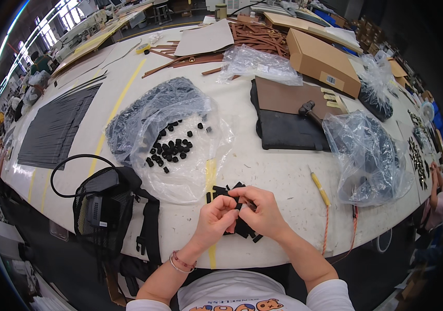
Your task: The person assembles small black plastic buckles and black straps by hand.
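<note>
Close together near the front edge of the table, my left hand (pixel 217 215) and my right hand (pixel 261 211) pinch at a small black piece (pixel 238 206) between them. Fingers cover most of it, so its exact kind is hidden. Under and around both hands lies a pile of short black strips (pixel 243 228). Just beyond, to the left, a clear plastic bag (pixel 180 181) lies spread out with many small black knobby pieces (pixel 168 150) on it. A bracelet circles my left wrist.
A yellow-handled awl-like tool (pixel 320 189) with an orange cord lies right of my hands. Beyond it are a bagged black bundle (pixel 369 155), a hammer (pixel 308 109) on a black slab (pixel 291 129), and a cardboard box (pixel 322 62). A black mesh bag (pixel 102 207) stands left; brown strips (pixel 260 39) lie far back.
</note>
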A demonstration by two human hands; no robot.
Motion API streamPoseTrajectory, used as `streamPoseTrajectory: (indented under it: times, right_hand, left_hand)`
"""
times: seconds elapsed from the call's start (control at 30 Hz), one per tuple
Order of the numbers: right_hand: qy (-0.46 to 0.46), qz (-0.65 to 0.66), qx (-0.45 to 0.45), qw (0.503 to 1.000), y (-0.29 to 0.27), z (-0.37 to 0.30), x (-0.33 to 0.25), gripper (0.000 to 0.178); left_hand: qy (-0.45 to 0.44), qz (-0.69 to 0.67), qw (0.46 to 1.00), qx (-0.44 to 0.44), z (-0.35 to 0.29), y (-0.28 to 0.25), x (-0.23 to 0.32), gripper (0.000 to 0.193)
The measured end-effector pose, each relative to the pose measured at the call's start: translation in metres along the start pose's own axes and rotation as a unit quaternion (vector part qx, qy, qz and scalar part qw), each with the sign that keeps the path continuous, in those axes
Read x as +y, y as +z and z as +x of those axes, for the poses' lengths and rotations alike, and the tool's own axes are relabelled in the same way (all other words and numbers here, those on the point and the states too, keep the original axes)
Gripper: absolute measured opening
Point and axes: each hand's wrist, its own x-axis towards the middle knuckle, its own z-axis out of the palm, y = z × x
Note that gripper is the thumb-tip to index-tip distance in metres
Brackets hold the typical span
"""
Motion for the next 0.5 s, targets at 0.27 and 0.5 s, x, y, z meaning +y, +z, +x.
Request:
streamPoseTrajectory:
  times: [0.27,0.5]
  right_hand:
    - [0.093,0.126,-0.126,0.979,-0.017,0.006,0.016,0.015]
    - [0.258,0.319,-0.219,0.885,-0.023,0.009,0.013,0.013]
  left_hand:
    - [-0.001,0.064,0.998,0.024,0.0,-0.002,0.007,0.004]
    - [-0.047,0.013,0.999,-0.011,0.001,-0.004,0.009,0.004]
